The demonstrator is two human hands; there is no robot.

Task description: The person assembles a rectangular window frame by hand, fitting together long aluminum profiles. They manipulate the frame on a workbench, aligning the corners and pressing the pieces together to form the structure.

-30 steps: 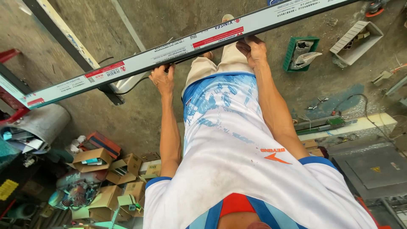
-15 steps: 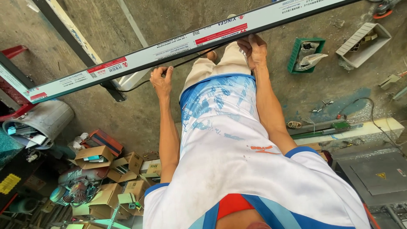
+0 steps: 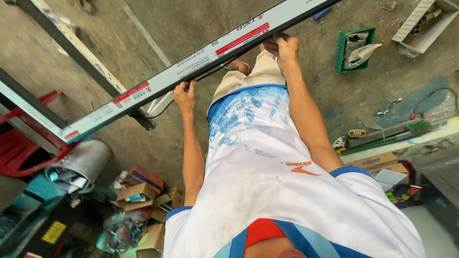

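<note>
As we look down past our white and blue shirt, the grey concrete floor [image 3: 201,19] fills most of the view. Across it runs the long aluminium profile [image 3: 191,67], wrapped in white film with red labels. It is held at waist height in front of us, slanting from the lower left up to the upper right, with both ends reaching beyond our arms. A second dark bar [image 3: 91,67] lies on the floor behind it. To the left we see a red chair [image 3: 19,153], a metal bucket [image 3: 83,162] stuffed with scraps, and open cardboard boxes [image 3: 131,196]; a green tray [image 3: 342,52] sits at the upper right.

Our left hand [image 3: 185,98] is curled up under the profile's near edge, fingers gripping it. Our right hand [image 3: 283,48] is closed on the same edge further along, knuckles towards us. We judge the step in hand to be carrying or positioning this length with both hands. Any shift of it calls for both grips moving together, keeping it level and minding the far ends near the chair and the clutter
</note>
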